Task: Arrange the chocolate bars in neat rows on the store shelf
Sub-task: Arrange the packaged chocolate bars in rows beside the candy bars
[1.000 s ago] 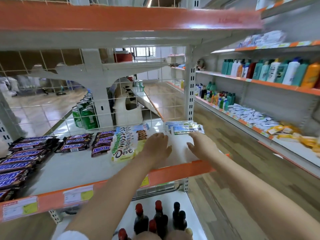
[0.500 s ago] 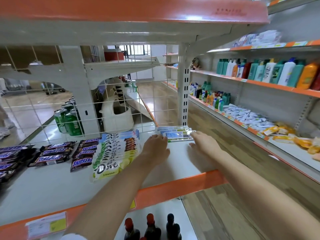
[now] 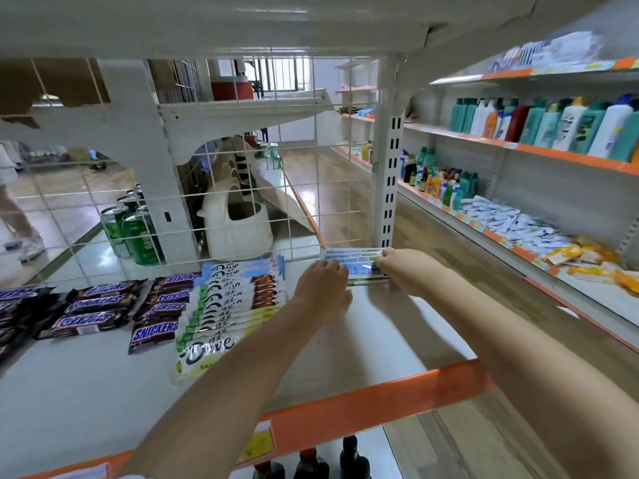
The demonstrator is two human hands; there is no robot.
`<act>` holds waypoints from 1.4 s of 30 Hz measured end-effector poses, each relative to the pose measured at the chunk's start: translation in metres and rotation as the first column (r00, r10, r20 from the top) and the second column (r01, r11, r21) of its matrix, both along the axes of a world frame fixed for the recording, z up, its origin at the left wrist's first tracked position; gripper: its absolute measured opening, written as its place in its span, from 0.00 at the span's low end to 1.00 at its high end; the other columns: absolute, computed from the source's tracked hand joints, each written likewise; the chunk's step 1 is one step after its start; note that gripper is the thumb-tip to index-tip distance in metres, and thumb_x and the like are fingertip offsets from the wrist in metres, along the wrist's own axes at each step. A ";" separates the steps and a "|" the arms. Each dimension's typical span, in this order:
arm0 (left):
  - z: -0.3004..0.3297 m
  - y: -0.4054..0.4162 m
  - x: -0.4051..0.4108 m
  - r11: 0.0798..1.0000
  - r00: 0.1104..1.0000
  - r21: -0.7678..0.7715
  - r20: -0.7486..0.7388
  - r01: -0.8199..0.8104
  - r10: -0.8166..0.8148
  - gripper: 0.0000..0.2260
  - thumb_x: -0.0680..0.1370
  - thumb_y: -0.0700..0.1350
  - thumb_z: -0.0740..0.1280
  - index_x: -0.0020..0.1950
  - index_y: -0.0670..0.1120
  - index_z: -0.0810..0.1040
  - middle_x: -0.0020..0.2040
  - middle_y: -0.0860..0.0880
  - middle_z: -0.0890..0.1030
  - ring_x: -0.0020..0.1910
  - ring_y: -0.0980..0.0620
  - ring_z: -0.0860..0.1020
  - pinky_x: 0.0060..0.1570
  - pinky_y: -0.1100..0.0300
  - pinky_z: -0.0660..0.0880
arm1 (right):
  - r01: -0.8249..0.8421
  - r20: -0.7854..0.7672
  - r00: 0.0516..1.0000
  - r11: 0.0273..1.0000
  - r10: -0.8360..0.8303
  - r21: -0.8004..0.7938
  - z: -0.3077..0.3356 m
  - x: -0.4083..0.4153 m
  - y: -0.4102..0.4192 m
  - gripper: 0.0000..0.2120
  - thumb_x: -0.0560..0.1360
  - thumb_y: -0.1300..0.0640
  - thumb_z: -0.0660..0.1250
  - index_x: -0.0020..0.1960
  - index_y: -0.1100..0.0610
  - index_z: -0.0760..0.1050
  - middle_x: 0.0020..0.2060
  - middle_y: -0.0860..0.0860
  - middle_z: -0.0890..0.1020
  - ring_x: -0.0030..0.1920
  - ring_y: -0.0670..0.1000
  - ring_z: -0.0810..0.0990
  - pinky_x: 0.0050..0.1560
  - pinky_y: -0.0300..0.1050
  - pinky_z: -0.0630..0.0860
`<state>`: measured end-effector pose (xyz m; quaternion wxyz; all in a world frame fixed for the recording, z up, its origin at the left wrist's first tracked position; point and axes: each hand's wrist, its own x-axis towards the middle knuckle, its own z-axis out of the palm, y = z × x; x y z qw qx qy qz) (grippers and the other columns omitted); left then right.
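Note:
A small pile of blue-and-green chocolate bars (image 3: pixel 356 264) lies at the back right of the white shelf (image 3: pixel 380 323), against the wire grid. My left hand (image 3: pixel 323 288) touches the pile's left end and my right hand (image 3: pixel 404 267) grips its right end, fingers curled over the bars. To the left a fanned row of Dove bars (image 3: pixel 228 305) runs toward the front. Further left lie several Snickers bars (image 3: pixel 103 307) in rows.
A wire grid (image 3: pixel 242 202) closes the shelf's back, with green cans (image 3: pixel 133 233) behind it. The upper shelf hangs low overhead. An upright post (image 3: pixel 389 188) stands at the back right corner. Dark bottles (image 3: pixel 311 464) stand on the shelf below.
Both hands have reached further back and now close in on the two ends of the blue-and-green pile. The camera has moved closer and lower under the upper shelf.

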<state>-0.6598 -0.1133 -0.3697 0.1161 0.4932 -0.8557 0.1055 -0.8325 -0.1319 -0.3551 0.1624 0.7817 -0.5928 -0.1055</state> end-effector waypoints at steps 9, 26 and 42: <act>0.003 0.001 -0.006 1.000 0.999 -0.017 0.031 0.010 -0.009 0.17 0.79 0.49 0.59 0.64 0.41 0.70 0.63 0.43 0.73 0.63 0.44 0.69 0.64 0.56 0.64 | 0.014 -0.011 1.000 1.000 -0.014 -0.024 0.000 0.003 0.003 0.12 0.74 0.61 0.64 0.57 0.60 0.71 0.55 0.56 0.73 0.53 0.58 0.76 0.40 0.46 0.69; 0.019 0.059 0.039 0.996 0.999 -0.091 -0.039 -0.018 0.014 0.20 0.78 0.47 0.60 0.68 0.41 0.66 0.66 0.44 0.70 0.66 0.47 0.67 0.66 0.57 0.62 | 0.022 0.143 0.990 0.971 0.012 -0.238 0.003 0.039 0.076 0.16 0.72 0.63 0.62 0.60 0.59 0.69 0.57 0.54 0.72 0.58 0.55 0.71 0.38 0.44 0.67; 0.032 0.137 0.133 0.988 0.992 -0.112 -0.070 -0.108 0.101 0.25 0.78 0.45 0.64 0.72 0.39 0.63 0.69 0.42 0.68 0.69 0.45 0.65 0.67 0.57 0.60 | -0.223 0.081 0.961 0.915 0.264 -0.337 0.030 0.125 0.160 0.19 0.71 0.64 0.63 0.61 0.63 0.69 0.56 0.59 0.72 0.56 0.59 0.73 0.35 0.45 0.65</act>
